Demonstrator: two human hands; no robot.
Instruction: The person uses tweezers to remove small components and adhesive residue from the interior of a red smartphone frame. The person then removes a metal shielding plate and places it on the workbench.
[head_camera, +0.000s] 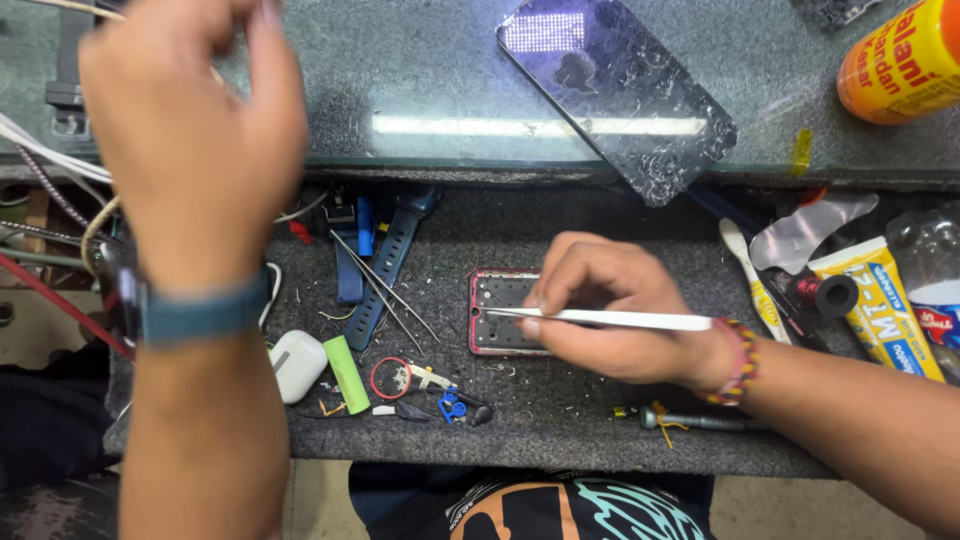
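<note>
We worked on an opened phone at a cluttered tabletop.

Our right hand (600, 305) was closed around white tweezers (610, 318), pinching them between thumb and fingers, with the tip resting on the red-edged phone frame (495, 312). That frame lay flat on the dark grey mat (560, 420), near the middle and partly under the hand. Our left hand (195, 140) was raised well apart at the upper left, back toward us, fingers curled; we could not tell whether it held anything. A blue band (205, 315) circled its wrist. A cracked phone screen (620, 90) lay on the glass shelf (400, 70) above. Left of the frame sat a green battery (346, 373) and a white earbud case (297, 365); a yellow glue tube (880, 305) lay to the right.
</note>
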